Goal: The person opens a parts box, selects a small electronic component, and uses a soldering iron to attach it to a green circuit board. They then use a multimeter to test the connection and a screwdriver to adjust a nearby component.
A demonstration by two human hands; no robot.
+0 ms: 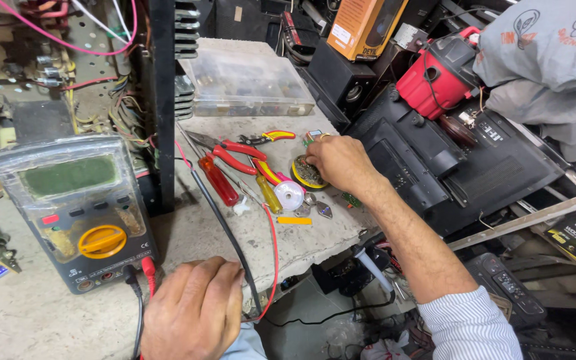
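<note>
Fingers of the left hand [195,310] curl loosely at the near edge of the bench, resting on the red and black test leads [143,280] where they leave the multimeter [78,210]; whether the hand pinches them or only lies on them I cannot tell. The meter stands just to the left of this hand, propped up, its dial turned off centre and its screen blank, so no reading looks to be under way and the probing, as I judge it, is yet to be done. The leads run away past the hand across the grey bench [301,243].

Farther out, the right hand [338,160] reaches forward with its fingertips closed down on a small round tin of dark paste [308,175], which sits open on the bench directly under the fingers. It seems to be picking or dabbing at the tin, so the work looks to be at a preparing stage.

Crowding the near-left side of that hand are a white spool [290,195], a yellow-handled screwdriver [268,193], a red-handled screwdriver [219,180] and red pliers [235,157], all close enough to be knocked. Beyond them lies a clear plastic parts box [248,83]. To the right of the arm, below the bench edge, black casings and a red tool [438,77] are heaped.
</note>
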